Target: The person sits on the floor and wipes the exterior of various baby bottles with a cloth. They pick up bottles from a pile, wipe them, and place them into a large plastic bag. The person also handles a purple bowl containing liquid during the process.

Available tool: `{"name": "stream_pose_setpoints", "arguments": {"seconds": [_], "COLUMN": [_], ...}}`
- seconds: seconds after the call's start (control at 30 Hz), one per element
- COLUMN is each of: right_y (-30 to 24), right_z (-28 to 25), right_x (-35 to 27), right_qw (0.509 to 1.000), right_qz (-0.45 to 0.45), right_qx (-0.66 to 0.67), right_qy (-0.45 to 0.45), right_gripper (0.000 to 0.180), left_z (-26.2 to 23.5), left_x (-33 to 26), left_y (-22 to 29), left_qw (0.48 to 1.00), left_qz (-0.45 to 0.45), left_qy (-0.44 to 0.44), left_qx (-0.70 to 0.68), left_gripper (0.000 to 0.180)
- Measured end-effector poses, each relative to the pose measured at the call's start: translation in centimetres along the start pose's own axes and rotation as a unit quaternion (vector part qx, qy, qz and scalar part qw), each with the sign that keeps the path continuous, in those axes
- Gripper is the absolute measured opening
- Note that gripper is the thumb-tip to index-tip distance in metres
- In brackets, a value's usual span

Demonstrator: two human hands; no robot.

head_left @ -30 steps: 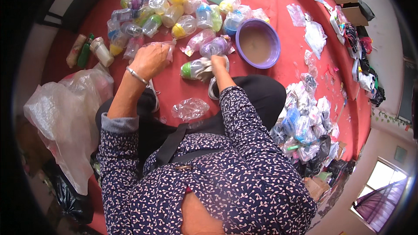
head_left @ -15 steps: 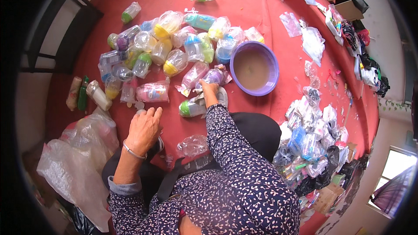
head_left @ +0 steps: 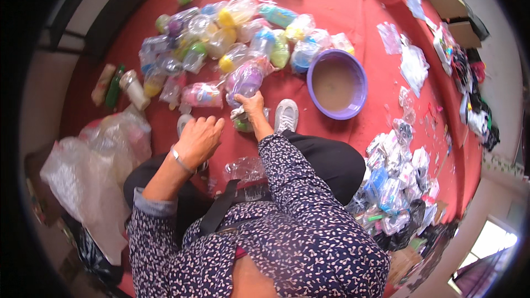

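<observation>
My right hand [head_left: 252, 107] is closed on a purple baby bottle [head_left: 245, 79] in clear wrapping, lifted among the others. Just below that hand lies a wrapped bottle with a green end [head_left: 243, 123], partly hidden. My left hand [head_left: 197, 142] hovers over my left shoe, fingers loosely bent and nothing visible in them. Left of the purple bottle is a pink wrapped bottle [head_left: 202, 95]. Beyond my hands spreads a pile of plastic bottles [head_left: 221, 41], with yellow, blue, green and clear parts. A crumpled clear plastic piece [head_left: 245, 169] rests between my legs.
A purple basin [head_left: 362, 91] of murky water stands right of the pile. Farther right are a heap of plastic waste [head_left: 395, 171] and cardboard boxes [head_left: 446, 1]. A large translucent sack [head_left: 83, 176] lies at left, below several upright-looking bottles [head_left: 135, 89]. Red sheeting covers the floor.
My right hand has brought the purple bottle left and away from beside the green-ended one. The left hand has shifted slightly right. The whole view has turned a little.
</observation>
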State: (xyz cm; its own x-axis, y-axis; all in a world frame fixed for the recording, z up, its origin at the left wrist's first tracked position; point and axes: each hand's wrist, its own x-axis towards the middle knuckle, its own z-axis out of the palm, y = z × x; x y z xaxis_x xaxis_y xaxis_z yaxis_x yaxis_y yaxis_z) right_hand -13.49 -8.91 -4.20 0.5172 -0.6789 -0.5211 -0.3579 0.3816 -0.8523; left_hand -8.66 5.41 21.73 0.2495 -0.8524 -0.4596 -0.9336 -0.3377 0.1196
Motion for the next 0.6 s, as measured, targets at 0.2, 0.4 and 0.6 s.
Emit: {"name": "stream_pose_setpoints", "arguments": {"seconds": [0.2, 0.4, 0.6], "right_y": [-9.1, -21.2, -28.0], "right_z": [2.2, 2.2, 4.1], "right_x": [-3.5, -6.9, -15.5], "right_qw": [0.902, 0.919, 0.773], "right_qz": [0.016, -0.148, -0.426], "right_qx": [0.289, 0.038, -0.401], "right_qy": [-0.320, -0.365, -0.246], "right_gripper": [0.053, 0.068, 0.066], "left_z": [-2.2, -3.2, -3.6], "left_x": [0.5, 1.0, -1.0], "left_y": [-3.6, -7.6, -7.9], "left_qw": [0.985, 0.819, 0.457], "left_qz": [-0.101, -0.195, 0.026], "left_qy": [0.137, 0.446, 0.324], "left_qx": [-0.037, -0.303, -0.828], "left_gripper": [0.011, 0.060, 0.056]}}
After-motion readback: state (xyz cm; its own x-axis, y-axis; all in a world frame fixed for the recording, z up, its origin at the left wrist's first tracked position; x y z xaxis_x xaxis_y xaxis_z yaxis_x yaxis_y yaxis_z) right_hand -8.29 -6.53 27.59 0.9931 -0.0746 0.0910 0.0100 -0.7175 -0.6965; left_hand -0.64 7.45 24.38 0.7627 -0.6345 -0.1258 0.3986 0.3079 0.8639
